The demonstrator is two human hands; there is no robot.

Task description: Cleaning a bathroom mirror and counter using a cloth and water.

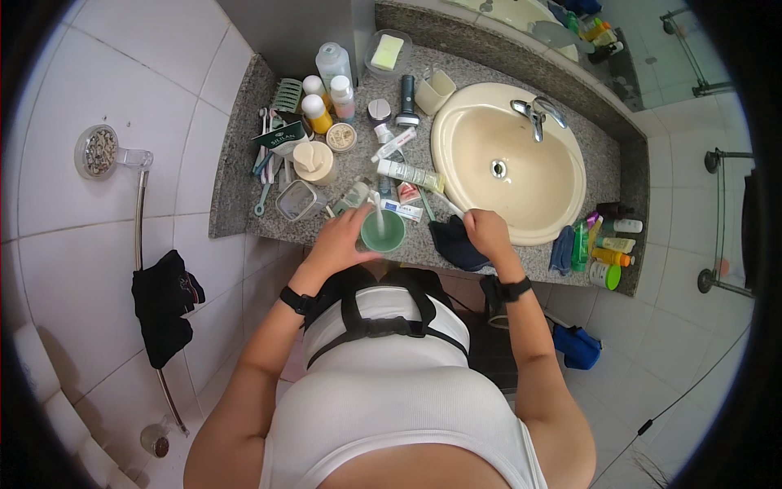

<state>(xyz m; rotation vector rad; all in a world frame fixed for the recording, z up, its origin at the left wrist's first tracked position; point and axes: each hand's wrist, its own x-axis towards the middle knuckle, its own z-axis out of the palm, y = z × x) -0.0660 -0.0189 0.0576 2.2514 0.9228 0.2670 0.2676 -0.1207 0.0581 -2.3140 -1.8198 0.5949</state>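
Note:
At the counter's near edge, my left hand [336,243] is closed round the side of a green cup [393,241]. A pale, slim item [378,213] stands in that cup. My right hand [487,235], closed, grips the end of a thin white stick-like handle [449,204]; its far end lies close to a tube [410,174] by the basin. Under and beside the right hand, a dark cloth [456,244] lies on the counter. Small boxes and tubes [401,211] lie just beyond the cup. A clear square container [300,201] stands left of my left hand.
The cream basin [444,175] with its chrome tap [538,116] is ahead on the right. Bottles [332,61], jars and brushes crowd the back left. More tubes and bottles [612,244] line the right end. A soap box [387,52] sits against the back ledge.

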